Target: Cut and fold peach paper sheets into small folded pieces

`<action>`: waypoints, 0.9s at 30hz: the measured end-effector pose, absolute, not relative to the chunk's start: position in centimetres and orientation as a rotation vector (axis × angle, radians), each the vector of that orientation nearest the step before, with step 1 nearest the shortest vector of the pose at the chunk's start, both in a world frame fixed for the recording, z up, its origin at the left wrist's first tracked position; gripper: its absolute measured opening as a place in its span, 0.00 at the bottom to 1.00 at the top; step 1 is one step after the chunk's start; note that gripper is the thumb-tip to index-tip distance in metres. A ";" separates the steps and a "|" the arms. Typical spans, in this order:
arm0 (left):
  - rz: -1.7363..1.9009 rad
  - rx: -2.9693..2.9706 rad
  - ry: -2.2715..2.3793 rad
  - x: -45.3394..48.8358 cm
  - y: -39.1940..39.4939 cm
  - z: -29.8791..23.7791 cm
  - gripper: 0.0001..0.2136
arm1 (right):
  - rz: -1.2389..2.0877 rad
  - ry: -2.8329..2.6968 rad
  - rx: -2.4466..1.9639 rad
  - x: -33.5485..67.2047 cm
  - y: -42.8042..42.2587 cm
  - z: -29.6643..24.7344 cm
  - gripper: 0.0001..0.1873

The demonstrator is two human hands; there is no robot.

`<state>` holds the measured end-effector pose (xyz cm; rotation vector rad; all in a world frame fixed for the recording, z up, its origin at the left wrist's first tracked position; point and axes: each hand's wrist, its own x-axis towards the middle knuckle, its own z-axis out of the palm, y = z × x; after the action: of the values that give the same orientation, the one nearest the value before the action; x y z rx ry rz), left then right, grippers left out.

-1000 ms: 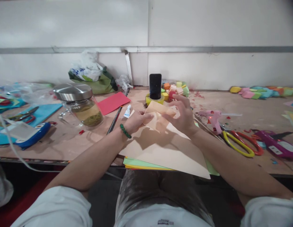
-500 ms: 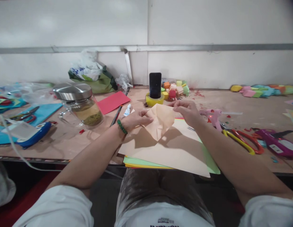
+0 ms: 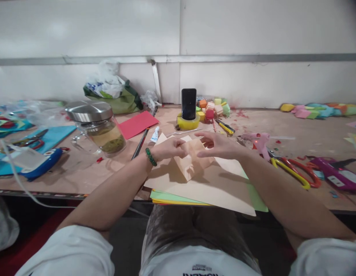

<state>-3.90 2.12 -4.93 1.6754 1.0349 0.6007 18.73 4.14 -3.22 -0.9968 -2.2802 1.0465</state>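
A creased, partly folded piece of peach paper (image 3: pixel 192 159) is held above a stack of coloured sheets. My left hand (image 3: pixel 170 148), with a green bead bracelet at the wrist, pinches the paper's left side. My right hand (image 3: pixel 219 145) is at the paper's right side with thumb and fingers apart, its fingertips close to or touching the upper right edge. Beneath lies a large peach sheet (image 3: pixel 220 195) on top, with a green sheet (image 3: pixel 178 196) and yellow edges showing under it.
Left stands a lidded glass mug (image 3: pixel 104 136), beside a red sheet (image 3: pixel 139 124). A phone (image 3: pixel 188 103) rests on a yellow tape roll (image 3: pixel 187 122), near small paper cubes (image 3: pixel 209 114) and a box cutter (image 3: pixel 225 126). Rightward lie a pink glue gun (image 3: pixel 261 143), scissors (image 3: pixel 295 172) and a purple tool (image 3: pixel 341 174).
The folded paper has come lower and turned, held by my left hand. My right hand has loosened its pinch and spread its fingers. The box cutter is now uncovered.
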 end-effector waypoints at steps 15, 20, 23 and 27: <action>0.691 1.554 1.041 -3.7 1.9 -5.1 0.14 | 0.818 -2.138 -0.891 18.7 5.3 -4.7 0.13; 0.642 1.629 1.109 -3.6 1.8 -5.1 0.07 | 0.872 -2.213 -0.797 18.6 5.2 -4.7 0.10; 0.649 1.667 1.106 -3.5 1.6 -5.0 0.06 | 0.944 -2.251 -0.755 18.6 5.0 -4.6 0.15; 0.674 1.710 1.160 -3.5 1.6 -4.9 0.06 | 0.968 -2.252 -0.753 18.7 5.0 -4.3 0.12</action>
<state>-3.47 1.61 -4.90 1.7098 1.1599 0.6735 18.69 4.98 -4.29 -0.7535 -2.2518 0.9684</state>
